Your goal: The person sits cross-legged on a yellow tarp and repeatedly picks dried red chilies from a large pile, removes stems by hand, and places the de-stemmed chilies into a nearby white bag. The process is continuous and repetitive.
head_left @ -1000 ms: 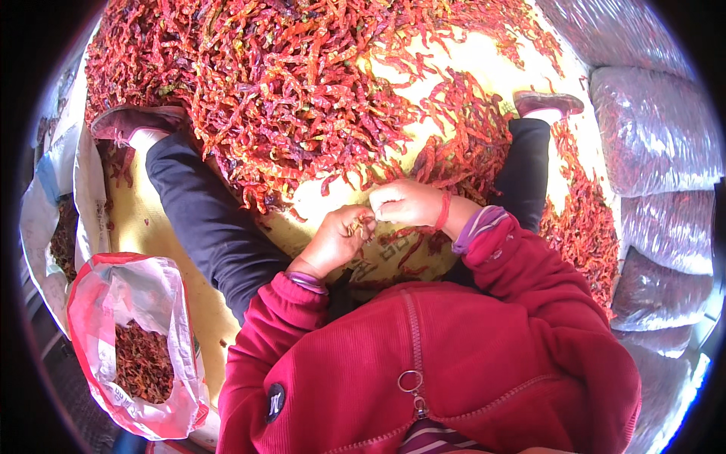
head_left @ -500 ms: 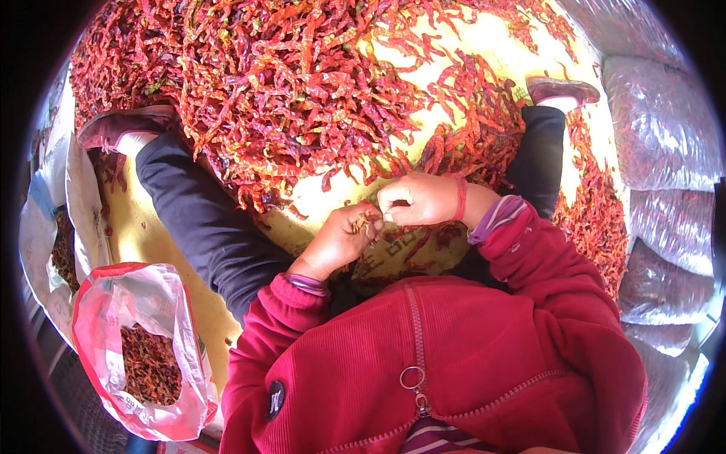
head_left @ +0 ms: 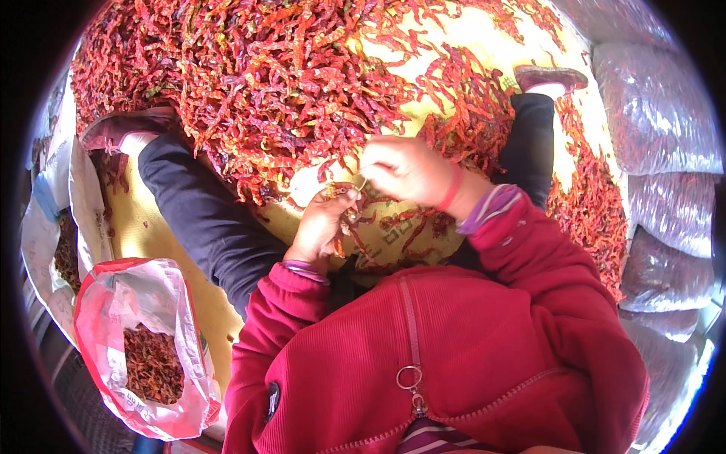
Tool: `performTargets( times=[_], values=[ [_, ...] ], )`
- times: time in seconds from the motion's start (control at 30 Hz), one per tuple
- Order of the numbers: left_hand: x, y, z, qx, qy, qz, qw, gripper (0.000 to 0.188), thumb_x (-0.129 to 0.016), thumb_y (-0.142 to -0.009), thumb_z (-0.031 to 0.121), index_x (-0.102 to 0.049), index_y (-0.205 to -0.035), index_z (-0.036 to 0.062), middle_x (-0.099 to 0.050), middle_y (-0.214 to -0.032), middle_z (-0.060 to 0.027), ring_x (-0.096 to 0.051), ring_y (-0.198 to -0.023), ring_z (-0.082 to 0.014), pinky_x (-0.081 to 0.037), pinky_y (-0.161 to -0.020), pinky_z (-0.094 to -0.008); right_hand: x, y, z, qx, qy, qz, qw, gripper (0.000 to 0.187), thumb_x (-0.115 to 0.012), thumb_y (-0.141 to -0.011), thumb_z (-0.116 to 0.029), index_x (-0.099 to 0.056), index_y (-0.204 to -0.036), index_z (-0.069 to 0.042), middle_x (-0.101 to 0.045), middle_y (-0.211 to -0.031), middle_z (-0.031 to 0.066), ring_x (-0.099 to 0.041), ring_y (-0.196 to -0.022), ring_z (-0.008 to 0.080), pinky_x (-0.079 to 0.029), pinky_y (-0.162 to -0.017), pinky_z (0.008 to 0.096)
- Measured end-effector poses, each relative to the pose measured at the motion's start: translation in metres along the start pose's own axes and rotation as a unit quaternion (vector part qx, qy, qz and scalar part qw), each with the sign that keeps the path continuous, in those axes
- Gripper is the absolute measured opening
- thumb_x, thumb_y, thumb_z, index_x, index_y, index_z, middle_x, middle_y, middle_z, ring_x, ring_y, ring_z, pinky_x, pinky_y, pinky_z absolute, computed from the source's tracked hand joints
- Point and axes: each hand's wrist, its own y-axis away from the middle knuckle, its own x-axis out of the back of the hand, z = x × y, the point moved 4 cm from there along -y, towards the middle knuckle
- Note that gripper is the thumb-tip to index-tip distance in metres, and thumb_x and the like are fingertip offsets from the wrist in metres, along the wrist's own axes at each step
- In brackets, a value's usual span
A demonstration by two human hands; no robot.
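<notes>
My left hand (head_left: 321, 221) is closed round a small bunch of dried red chilies (head_left: 350, 223), whose pale stems stick up by the thumb. Just to its right and a little farther off, my right hand (head_left: 407, 170) pinches a thin pale stem (head_left: 364, 183) at the edge of that bunch. The two hands are close but apart. Beyond them spreads a large heap of dried red chilies (head_left: 280, 91). A smaller pile of chilies (head_left: 469, 113) lies past my right wrist. Loose chilies lie on the yellow sheet (head_left: 389, 246) below my hands.
My outstretched legs flank the work area. An open red-and-white bag (head_left: 87, 325) with chili bits stands at the lower left, beside a white sack (head_left: 91, 189). Clear plastic bags filled with chilies (head_left: 654, 113) are stacked along the right. More chilies (head_left: 586, 219) lie outside my right leg.
My right hand has moved slightly up and away from my left hand. The left hand has turned more upright and shifted a little left, with the bunch still in it.
</notes>
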Motion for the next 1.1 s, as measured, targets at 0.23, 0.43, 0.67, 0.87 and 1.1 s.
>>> performTargets(
  times=[0.23, 0.43, 0.67, 0.87, 1.1],
  values=[
    [-0.005, -0.002, -0.007, 0.023, -0.054, -0.032, 0.998, 0.015, -0.054, -0.077, 0.014, -0.052, -0.088, 0.0039, -0.055, -0.071, -0.0015, -0.049, -0.059, -0.0071, -0.038, -0.050, -0.0179, 0.029, 0.021, 0.131, -0.315, 0.099, 0.044, 0.943, 0.018, -0.049, -0.072, -0.010, -0.052, -0.089, -0.004, -0.055, -0.077, 0.0107, -0.054, -0.067, 0.0180, -0.042, -0.061, 0.0287],
    [-0.002, -0.004, -0.007, 0.019, -0.064, -0.026, 0.997, 0.016, -0.054, -0.077, 0.012, -0.051, -0.089, 0.0021, -0.054, -0.066, -0.0010, -0.047, -0.055, -0.0062, -0.038, -0.050, -0.0175, 0.018, -0.011, 0.154, -0.272, 0.168, 0.036, 0.947, 0.016, -0.054, -0.071, -0.018, -0.052, -0.080, -0.005, -0.054, -0.079, 0.0110, -0.051, -0.075, 0.0255, -0.040, -0.068, 0.0348],
    [0.001, -0.009, -0.007, 0.009, -0.089, -0.018, 0.996, 0.015, -0.054, -0.077, 0.013, -0.052, -0.089, 0.0028, -0.055, -0.069, -0.0012, -0.048, -0.056, -0.0069, -0.038, -0.050, -0.0179, 0.029, 0.014, 0.166, -0.317, -0.016, 0.050, 0.947, 0.012, -0.053, -0.073, -0.015, -0.051, -0.072, -0.003, -0.050, -0.063, 0.0058, -0.046, -0.058, 0.0134, -0.038, -0.057, 0.0263],
    [0.000, -0.010, -0.007, -0.006, -0.108, -0.006, 0.994, 0.015, -0.055, -0.077, 0.014, -0.053, -0.088, 0.0037, -0.055, -0.075, -0.0018, -0.050, -0.058, -0.0078, -0.039, -0.049, -0.0187, 0.049, 0.050, 0.152, -0.356, -0.147, 0.073, 0.920, 0.012, -0.049, -0.077, -0.013, -0.050, -0.077, -0.001, -0.047, -0.064, 0.0002, -0.043, -0.060, 0.0074, -0.036, -0.055, 0.0237],
    [-0.001, -0.008, -0.005, -0.021, -0.065, -0.009, 0.998, 0.014, -0.054, -0.077, 0.012, -0.052, -0.087, 0.0029, -0.055, -0.076, -0.0031, -0.051, -0.064, -0.0097, -0.041, -0.053, -0.0196, 0.041, 0.057, 0.126, -0.363, -0.360, 0.119, 0.851, 0.005, -0.046, -0.079, -0.009, -0.047, -0.076, -0.004, -0.047, -0.063, 0.0019, -0.043, -0.051, 0.0075, -0.037, -0.048, 0.0199]
  ],
)
